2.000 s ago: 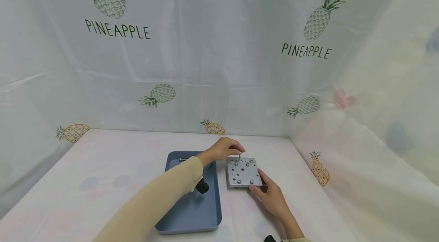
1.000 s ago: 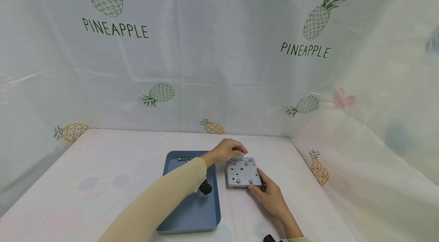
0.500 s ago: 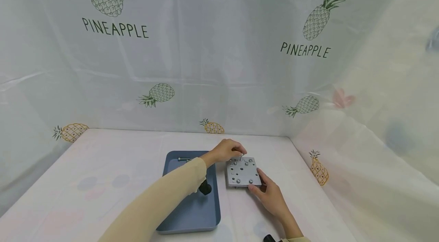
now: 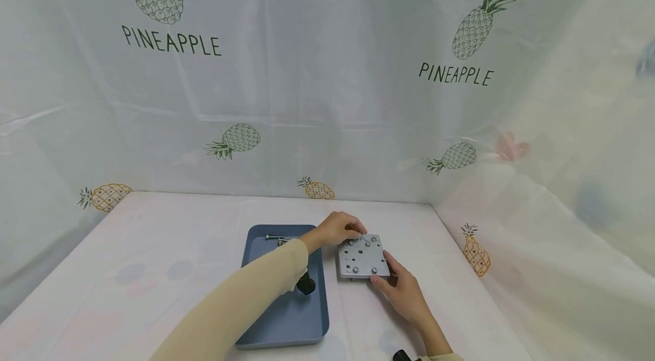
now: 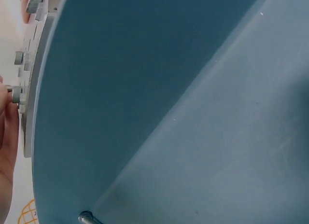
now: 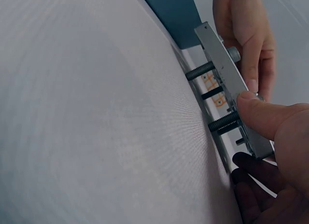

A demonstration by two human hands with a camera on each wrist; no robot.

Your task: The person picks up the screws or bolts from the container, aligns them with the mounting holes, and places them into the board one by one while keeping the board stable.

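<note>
Here, left hand [image 4: 339, 228] pinching a screw [image 4: 360, 238] at a metal plate [image 4: 369, 261], right hand [image 4: 404, 294] gripping its near corner

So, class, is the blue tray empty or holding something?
Holding something: in the head view, a metal bolt lies inside the tray, near its far rim.

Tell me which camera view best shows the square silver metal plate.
The head view: most of the plate shows from above, with round metal bolt heads, though the left hand hides part of it. The left wrist view catches only a narrow strip; the right wrist view shows it edge-on, dark threaded shanks underneath.
</note>
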